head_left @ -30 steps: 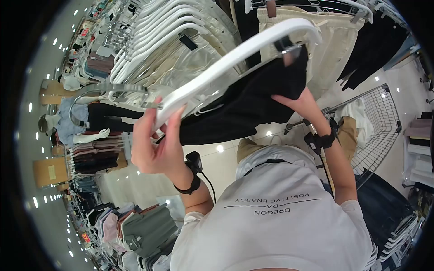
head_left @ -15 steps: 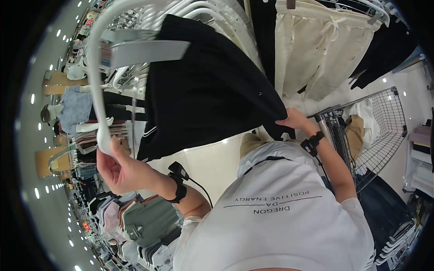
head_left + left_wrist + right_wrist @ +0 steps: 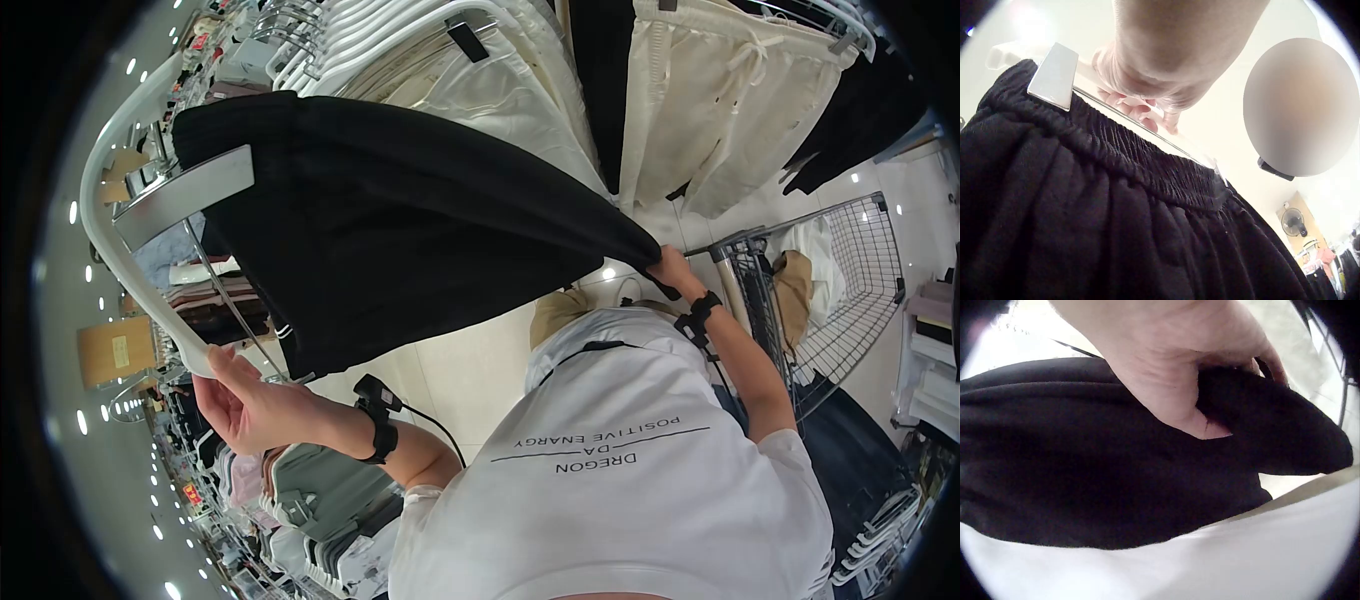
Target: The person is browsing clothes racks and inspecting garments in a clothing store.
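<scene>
Garment [image 3: 420,215] stretches from hanger [image 3: 91,190] in left fingers [image 3: 1142,114] to pinching right fingers [image 3: 1277,372]

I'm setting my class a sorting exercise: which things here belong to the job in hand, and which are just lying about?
In the job:
black garment, clipped at the waistband
white hanger, held by the left hand
right hand, gripping the garment's far end

Seemingly just about:
cream pants, hanging
cart
tan cloth in it
fan
</scene>
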`<state>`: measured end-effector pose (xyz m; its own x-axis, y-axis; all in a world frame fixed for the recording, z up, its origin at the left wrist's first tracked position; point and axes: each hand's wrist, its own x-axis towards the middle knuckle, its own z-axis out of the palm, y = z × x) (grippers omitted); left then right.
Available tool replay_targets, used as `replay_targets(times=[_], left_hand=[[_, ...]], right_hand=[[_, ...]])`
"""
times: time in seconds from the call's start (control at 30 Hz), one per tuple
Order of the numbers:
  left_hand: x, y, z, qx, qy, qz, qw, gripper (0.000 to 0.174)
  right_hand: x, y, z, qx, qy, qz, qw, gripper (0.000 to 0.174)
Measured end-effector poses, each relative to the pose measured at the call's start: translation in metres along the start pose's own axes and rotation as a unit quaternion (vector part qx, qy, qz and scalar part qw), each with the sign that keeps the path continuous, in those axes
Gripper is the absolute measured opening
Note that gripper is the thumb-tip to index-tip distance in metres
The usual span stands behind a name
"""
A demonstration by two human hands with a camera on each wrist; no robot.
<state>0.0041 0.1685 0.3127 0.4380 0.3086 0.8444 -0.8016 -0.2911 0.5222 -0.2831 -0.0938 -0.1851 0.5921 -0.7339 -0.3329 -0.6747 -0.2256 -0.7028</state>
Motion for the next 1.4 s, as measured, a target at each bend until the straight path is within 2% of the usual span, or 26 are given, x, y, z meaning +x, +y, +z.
replay_targets(times=[0.17,0.43,0.5,0.63,0.7,0.93,0.97,1.03,1.1,1.13,1.2,1.23,1.3,1.33,1.4], left_hand=[[0.009,-0.007,-0.008,-0.011,0.003,-0.001,1.000,0.030],[0.015,-0.013,-0.012,-0.031,0.015,0.006,0.999,0.032],[0.013,-0.012,-0.011,-0.034,0.016,0.000,0.999,0.032],[0.011,-0.011,-0.010,-0.042,0.017,-0.002,0.999,0.032],[0.010,-0.011,-0.008,-0.042,0.021,-0.003,0.999,0.031],[0.010,-0.014,-0.008,-0.040,0.022,-0.006,0.999,0.030],[0.009,-0.015,-0.009,-0.038,0.024,-0.007,0.999,0.030],[0.008,-0.016,-0.010,-0.028,0.021,0.000,0.999,0.030],[0.006,-0.016,-0.010,-0.027,0.026,0.004,0.999,0.030],[0.005,-0.016,-0.010,-0.028,0.029,0.010,0.999,0.030],[-0.004,-0.007,-0.007,-0.015,0.030,0.007,0.999,0.030],[-0.007,-0.004,-0.005,-0.003,0.029,0.006,1.000,0.030],[-0.013,-0.014,-0.006,-0.016,0.017,0.018,1.000,0.028],[-0.019,-0.015,-0.004,-0.013,-0.004,0.033,0.999,0.027],[-0.026,-0.012,-0.002,-0.009,-0.040,0.039,0.998,0.027]], right_hand=[[0.008,0.047,0.022,-0.039,-0.020,0.009,0.999,0.029],[0.005,0.071,0.031,-0.083,-0.059,0.027,0.994,0.028],[0.005,0.073,0.031,-0.087,-0.067,0.082,0.991,0.027],[-0.007,0.058,0.022,-0.113,-0.067,0.114,0.985,0.028],[-0.019,0.035,0.005,-0.139,-0.104,0.150,0.973,0.028],[-0.031,0.041,0.008,-0.092,-0.082,0.075,0.990,0.028],[-0.025,0.061,0.021,-0.081,-0.069,0.058,0.993,0.033],[-0.024,0.067,0.023,-0.072,-0.057,0.040,0.995,0.038],[-0.035,0.041,0.001,-0.111,-0.106,0.066,0.986,0.055],[-0.039,0.023,-0.010,-0.113,-0.106,0.065,0.986,0.055],[-0.047,-0.014,-0.026,-0.097,-0.136,0.178,0.970,0.065],[-0.047,-0.023,-0.031,-0.099,-0.135,0.178,0.970,0.065],[-0.045,-0.039,-0.038,-0.025,-0.251,0.160,0.954,0.069],[-0.046,-0.049,-0.041,-0.027,-0.250,0.159,0.955,0.069],[-0.052,-0.084,-0.055,0.002,-0.263,-0.058,0.963,0.058]])
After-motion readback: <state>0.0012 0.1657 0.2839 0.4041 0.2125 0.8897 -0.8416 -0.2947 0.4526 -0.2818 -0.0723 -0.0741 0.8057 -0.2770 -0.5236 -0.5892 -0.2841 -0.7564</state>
